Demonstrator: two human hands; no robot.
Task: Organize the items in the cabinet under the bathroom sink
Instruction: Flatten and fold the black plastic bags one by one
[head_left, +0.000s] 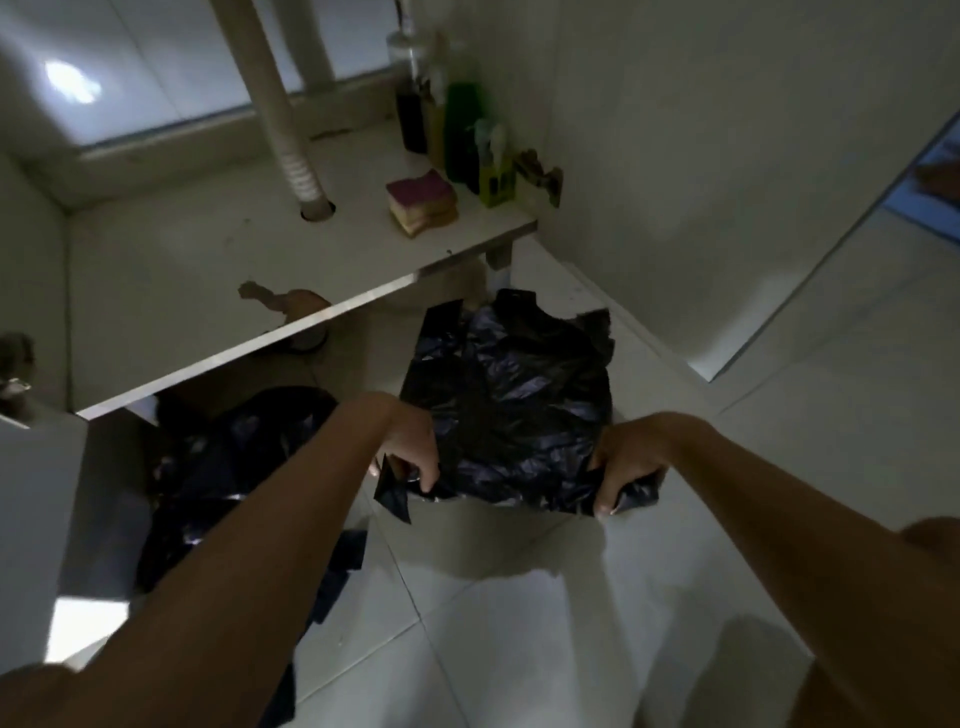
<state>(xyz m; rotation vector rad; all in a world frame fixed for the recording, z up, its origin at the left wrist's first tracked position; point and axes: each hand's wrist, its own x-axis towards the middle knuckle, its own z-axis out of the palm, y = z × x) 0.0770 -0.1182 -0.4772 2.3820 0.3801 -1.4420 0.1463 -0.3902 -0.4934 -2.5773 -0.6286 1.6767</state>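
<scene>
1. Holding the black bag (514, 405) by its near edge, both hands are closed on plastic. The left hand (410, 457) pinches the near left corner, and the right hand (628, 462) curls its fingers round a bunched fold at the near right corner.
2. The bag lies spread on the floor (493, 623), just in front of the right front corner of the cabinet base (182, 291).
3. Its long axis runs away from the person, so the whole bag lies straight ahead of both grips. The hands sit level, neither one nearer. Folding it, I judge, means carrying the near edge forward over the far end.
4. A heap of bags (218, 467) lies on the floor by the base's front edge, to the left.
5. Sponges (422, 200) sit near the base's right front corner, with bottles (462, 130) along the right edge behind them.
</scene>
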